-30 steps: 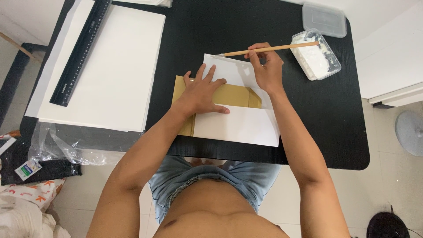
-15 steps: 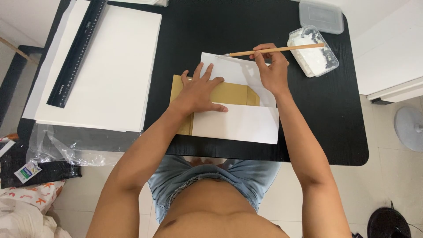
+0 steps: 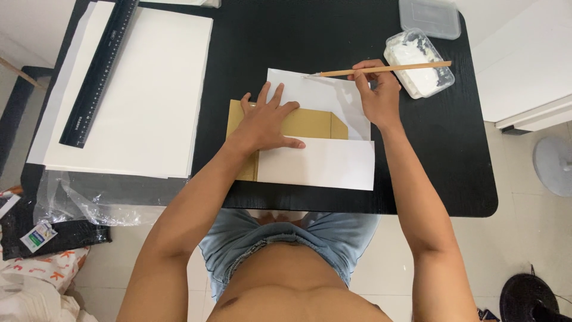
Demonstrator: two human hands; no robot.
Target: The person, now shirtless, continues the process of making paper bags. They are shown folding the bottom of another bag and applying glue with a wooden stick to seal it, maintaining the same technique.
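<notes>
Brush (image 3: pixel 381 70) in right hand (image 3: pixel 376 95), above paper (image 3: pixel 322 98)

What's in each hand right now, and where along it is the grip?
Right hand holds a wooden brush mid-handle. Left hand holds nothing, pressing flat on the brown envelope.

Bright, even daylight, soft and diffuse. White sheets (image 3: pixel 143 89) near blown out, little detail. Black tabletop (image 3: pixel 453 155) shows faint sheen, no hard glare. Shadows weak, just under the hands. Sharp focus overall; mild wide-angle stretch at edges.
</notes>
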